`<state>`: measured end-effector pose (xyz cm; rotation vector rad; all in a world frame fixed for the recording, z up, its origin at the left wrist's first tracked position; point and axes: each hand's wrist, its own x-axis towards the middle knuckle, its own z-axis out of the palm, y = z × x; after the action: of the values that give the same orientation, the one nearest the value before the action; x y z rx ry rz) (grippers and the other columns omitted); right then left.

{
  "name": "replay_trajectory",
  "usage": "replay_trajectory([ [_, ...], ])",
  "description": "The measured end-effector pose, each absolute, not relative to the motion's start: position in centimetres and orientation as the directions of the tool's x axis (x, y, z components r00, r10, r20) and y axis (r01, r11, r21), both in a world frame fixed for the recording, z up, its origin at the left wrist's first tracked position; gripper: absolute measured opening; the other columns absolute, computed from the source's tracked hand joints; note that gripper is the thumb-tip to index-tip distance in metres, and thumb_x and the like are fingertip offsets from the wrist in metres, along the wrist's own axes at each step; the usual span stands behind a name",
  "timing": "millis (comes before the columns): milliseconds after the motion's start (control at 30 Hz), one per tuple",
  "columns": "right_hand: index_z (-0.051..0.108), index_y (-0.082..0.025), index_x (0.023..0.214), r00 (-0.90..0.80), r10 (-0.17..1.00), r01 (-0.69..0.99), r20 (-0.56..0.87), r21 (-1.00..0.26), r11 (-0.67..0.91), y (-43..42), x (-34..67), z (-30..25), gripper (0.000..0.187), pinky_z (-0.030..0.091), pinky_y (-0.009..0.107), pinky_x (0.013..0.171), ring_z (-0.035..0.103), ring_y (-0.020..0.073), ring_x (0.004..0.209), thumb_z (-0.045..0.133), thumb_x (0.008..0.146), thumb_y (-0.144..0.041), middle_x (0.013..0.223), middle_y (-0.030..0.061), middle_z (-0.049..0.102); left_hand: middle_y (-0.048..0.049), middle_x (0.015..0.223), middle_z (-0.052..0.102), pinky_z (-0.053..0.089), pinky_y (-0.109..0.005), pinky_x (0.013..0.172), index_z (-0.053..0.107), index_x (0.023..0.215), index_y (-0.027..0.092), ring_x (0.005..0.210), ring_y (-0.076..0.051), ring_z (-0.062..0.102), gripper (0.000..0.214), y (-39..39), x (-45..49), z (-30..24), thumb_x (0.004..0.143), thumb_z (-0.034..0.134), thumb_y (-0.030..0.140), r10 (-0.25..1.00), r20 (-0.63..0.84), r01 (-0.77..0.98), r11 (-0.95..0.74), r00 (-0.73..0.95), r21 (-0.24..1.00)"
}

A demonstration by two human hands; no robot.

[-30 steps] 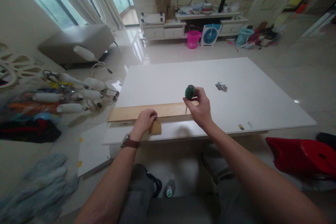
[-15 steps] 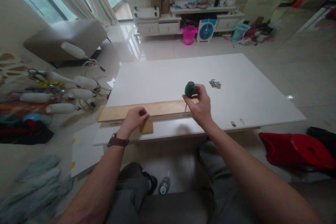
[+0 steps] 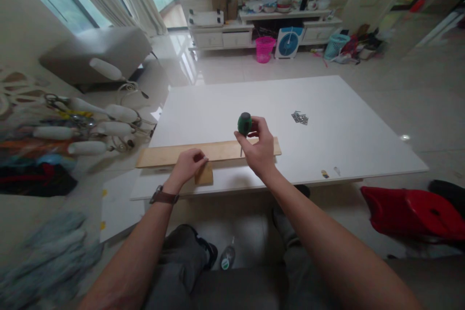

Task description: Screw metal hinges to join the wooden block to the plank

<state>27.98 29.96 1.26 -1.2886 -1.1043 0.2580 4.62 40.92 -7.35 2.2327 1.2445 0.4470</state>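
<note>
My right hand point(image 3: 259, 147) is closed around the green and black handle of a screwdriver point(image 3: 244, 124). Its shaft points down over a long, pale wooden board point(image 3: 163, 155); whether the tip touches the wood I cannot tell. My left hand point(image 3: 189, 162), with a watch point(image 3: 163, 195) on the wrist, is pinched at the board's near edge. A tiny shiny bit shows at its fingertips, too small to name. Just under those fingers, a short wooden block point(image 3: 204, 174) juts toward me from the board. Board and block lie on a white tabletop point(image 3: 225, 109).
Several metal brackets point(image 3: 300, 117) lie on the tabletop at right, with small packets point(image 3: 324, 174) near its front edge. A red plastic stool point(image 3: 417, 210) stands to the right. On the left are a lamp with white shades point(image 3: 116, 129) and a bottle point(image 3: 227, 257) on the floor below.
My right hand has moved left along the board with the screwdriver, closer to my left hand. My left hand stays at the block. The view has shifted slightly.
</note>
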Motion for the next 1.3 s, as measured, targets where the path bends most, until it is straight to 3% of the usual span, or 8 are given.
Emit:
replay_trajectory([
  [233, 0.059, -0.028, 0.108, 0.496, 0.719, 0.403, 0.486, -0.863, 0.305, 30.2, 27.2, 1.1, 0.029, 0.055, 0.037, 0.074, 0.068, 0.0209, 0.088, 0.072, 0.083, -0.034, 0.095, 0.001, 0.073, -0.0056, 0.083, 0.076, 0.056, -0.033, 0.074, 0.069, 0.079, 0.021, 0.08, -0.022, 0.072, 0.024, 40.3, 4.8, -6.8, 0.087, 0.066, 0.044, 0.893, 0.056, 0.566, -0.33, 0.447, 0.755],
  [367, 0.059, -0.027, 0.107, 0.508, 0.713, 0.393, 0.482, -0.867, 0.306, 30.4, 27.3, 0.7, 0.03, 0.054, 0.036, 0.073, 0.067, 0.0203, 0.086, 0.073, 0.082, -0.035, 0.092, 0.0, 0.071, -0.0042, 0.083, 0.076, 0.056, -0.031, 0.074, 0.067, 0.083, 0.021, 0.076, -0.019, 0.07, 0.023, 39.3, 5.6, -6.0, 0.089, 0.067, 0.043, 0.885, 0.071, 0.542, -0.343, 0.46, 0.767],
  [533, 0.057, -0.028, 0.107, 0.555, 0.705, 0.376, 0.443, -0.889, 0.262, 30.6, 27.5, 0.4, 0.028, 0.053, 0.035, 0.073, 0.066, 0.0196, 0.087, 0.073, 0.083, -0.033, 0.093, -0.0001, 0.07, -0.0042, 0.08, 0.076, 0.053, -0.032, 0.077, 0.072, 0.082, 0.019, 0.076, -0.019, 0.068, 0.011, 37.0, 7.6, -6.3, 0.089, 0.067, 0.026, 0.798, -0.007, 0.595, -0.443, 0.602, 0.671],
  [700, 0.057, -0.028, 0.107, 0.577, 0.685, 0.39, 0.443, -0.888, 0.246, 30.6, 27.7, 0.7, 0.028, 0.054, 0.035, 0.072, 0.066, 0.0197, 0.087, 0.072, 0.084, -0.033, 0.093, 0.0005, 0.069, -0.0088, 0.091, 0.079, 0.053, -0.034, 0.086, 0.077, 0.085, 0.019, 0.09, -0.023, 0.072, 0.011, 34.8, 9.6, -8.0, 0.091, 0.07, 0.023, 0.735, -0.103, 0.646, -0.51, 0.67, 0.568],
  [867, 0.055, -0.028, 0.108, 0.579, 0.68, 0.4, 0.449, -0.884, 0.243, 30.5, 27.8, 0.8, 0.029, 0.054, 0.035, 0.07, 0.066, 0.0196, 0.086, 0.072, 0.086, -0.035, 0.094, 0.001, 0.067, -0.0107, 0.096, 0.081, 0.053, -0.033, 0.086, 0.076, 0.115, 0.017, 0.094, -0.024, 0.075, 0.025, 32.9, 11.4, -9.9, 0.092, 0.067, 0.019, 0.797, -0.162, 0.743, -0.44, 0.582, 0.504],
  [1067, 0.057, -0.027, 0.106, 0.601, 0.664, 0.382, 0.445, -0.89, 0.25, 30.4, 27.7, 0.8, 0.029, 0.053, 0.034, 0.069, 0.066, 0.0193, 0.086, 0.074, 0.084, -0.033, 0.094, 0.0007, 0.066, -0.0177, 0.102, 0.079, 0.054, -0.037, 0.088, 0.078, 0.098, 0.015, 0.1, -0.029, 0.075, 0.027, 31.7, 13.3, -10.8, 0.097, 0.051, 0.014, 0.822, -0.188, 0.823, -0.461, 0.537, 0.332],
  [1300, 0.056, -0.028, 0.107, 0.599, 0.658, 0.403, 0.457, -0.882, 0.245, 30.4, 27.9, 0.7, 0.028, 0.054, 0.033, 0.068, 0.066, 0.0188, 0.084, 0.073, 0.086, -0.034, 0.094, 0.0003, 0.067, -0.0204, 0.105, 0.076, 0.053, -0.038, 0.094, 0.077, 0.1, 0.012, 0.104, -0.028, 0.074, 0.034, 32.4, 13.1, -10.8, 0.102, 0.043, 0.016, 0.854, -0.2, 0.866, -0.424, 0.48, 0.265],
])
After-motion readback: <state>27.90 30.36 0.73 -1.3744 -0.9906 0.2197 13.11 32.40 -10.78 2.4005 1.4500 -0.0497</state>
